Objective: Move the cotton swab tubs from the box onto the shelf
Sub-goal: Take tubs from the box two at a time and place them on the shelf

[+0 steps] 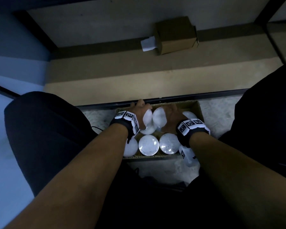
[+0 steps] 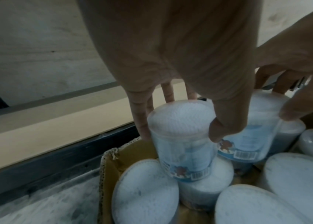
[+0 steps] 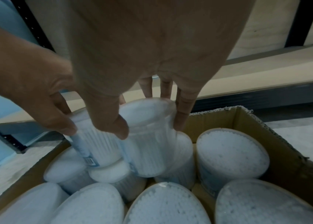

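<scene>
while both hands sit low inside the cardboard box (image 1: 197, 107), each already has a cotton swab tub of its own. left hand (image 1: 139, 109): fingers curled round the upper wall of the left tub (image 2: 182, 136), thumb on the near side, the other fingers down the far side toward the box's far-left corner. right hand (image 1: 171, 115): same wrap on the right tub (image 3: 148, 141), thumb near, fingers far.

both held tubs stand side by side along the far edge of the box, just beside each other, perhaps touching; cannot tell for sure. each stands raised above the rest, lower end sitting on or just over the tops of the packed tubs (image 1: 148, 145) beneath. long axis of each runs roughly up and down, tilted a little, top leaning toward the shelf (image 1: 139, 75).

relation that matters, as i judge it: the shelf board lies straight beyond the box's far edge, with a dark metal rail (image 1: 188, 96) of the rack between. so the tubs lie under the palms, and the goal lies past the fingertips. neither hand is clearly nearer; left tub goes to the left stretch of the board, right tub to the right.

next move likely calls for lift first, clear of the box's far wall and the rail, then forward, keeping each tub upright.

small brown carton (image 1: 176, 35) with a white item (image 1: 148, 43) beside it sits further back on the shelving.
</scene>
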The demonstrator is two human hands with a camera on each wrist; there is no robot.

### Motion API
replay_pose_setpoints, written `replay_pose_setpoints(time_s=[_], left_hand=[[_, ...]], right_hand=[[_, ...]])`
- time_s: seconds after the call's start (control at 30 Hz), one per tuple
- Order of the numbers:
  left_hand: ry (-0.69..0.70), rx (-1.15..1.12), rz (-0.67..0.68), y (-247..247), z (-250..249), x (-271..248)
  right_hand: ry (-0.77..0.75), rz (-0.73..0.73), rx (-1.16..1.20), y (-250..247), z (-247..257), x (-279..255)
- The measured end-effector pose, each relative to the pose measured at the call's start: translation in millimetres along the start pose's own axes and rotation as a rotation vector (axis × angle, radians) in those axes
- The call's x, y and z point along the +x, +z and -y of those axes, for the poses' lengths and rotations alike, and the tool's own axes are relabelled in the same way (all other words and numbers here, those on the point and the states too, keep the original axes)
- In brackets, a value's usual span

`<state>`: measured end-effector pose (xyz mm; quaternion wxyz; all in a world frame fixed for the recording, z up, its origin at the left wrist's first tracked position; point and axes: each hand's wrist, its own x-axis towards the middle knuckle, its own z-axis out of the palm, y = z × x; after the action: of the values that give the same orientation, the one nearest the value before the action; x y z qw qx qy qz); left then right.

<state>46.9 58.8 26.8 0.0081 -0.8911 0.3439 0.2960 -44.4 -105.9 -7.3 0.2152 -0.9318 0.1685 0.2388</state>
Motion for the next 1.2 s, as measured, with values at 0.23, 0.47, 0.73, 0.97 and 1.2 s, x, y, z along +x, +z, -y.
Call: replay_pose_setpoints(time_s=[0.23,0.47,0.73,0.97,1.2], left_hand=[[0.031,-0.046,-0.037,9,-4,3],[0.046,-0.04,-0.028,5,-5,-1],[0.036,-0.059,-0.054,8,-3,5],[0.056,-0.169,-0.085,-7,3,0],[0.138,-0.239,-0.163,-47,-5,-16]], right_hand=[[0.043,0.014,-0.034,-1,3,0],[0.02,-0.004,-0.049,-5,2,1],[0.029,0.03,0.019,-19,-1,3],[-0.054,0.061,-0.02,-53,8,-5],[-0.079,0.052,0.014,-102,2,-26]])
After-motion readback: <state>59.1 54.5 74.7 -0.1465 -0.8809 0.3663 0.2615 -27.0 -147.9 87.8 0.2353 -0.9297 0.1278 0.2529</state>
